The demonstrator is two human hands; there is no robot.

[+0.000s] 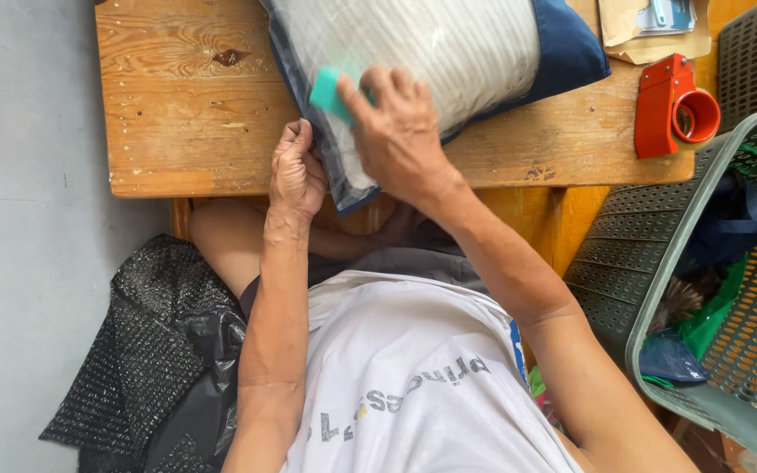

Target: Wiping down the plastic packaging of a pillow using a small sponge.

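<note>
Seated person, seen from the head camera looking down over a white printed T-shirt (413, 377) at a worn wooden table (186, 105) with scratches and a dark knot.

A bulky clear plastic package with dark blue fabric edging and a pale ribbed filling (431, 52) lies on the table, its near corner overhanging the table edge toward the person.

The left hand (297, 171) sits at the table edge, fingers curled closed around the package's lower left border, pinching the plastic against the wood. The right hand (396, 131) rests on top of the package, fingers bent and gripping a small teal flat card-like piece (330, 92) pressed onto the plastic near its left side. Most of the teal piece is covered by the fingers; its exact shape cannot be told.

Around: a red tape dispenser with a round hollow core (676, 109) lies on the table to the right, well apart from both hands. Beyond it, at the far edge, brown paper envelopes (624, 26) with a pale bluish item on top. To the right of the table, a grey perforated plastic basket (659, 263) holds dark blue cloth, green plastic and a dark brush-like thing. On the grey floor at left, a black glittery mesh fabric heap (151, 350) lies beside the person's knee.
</note>
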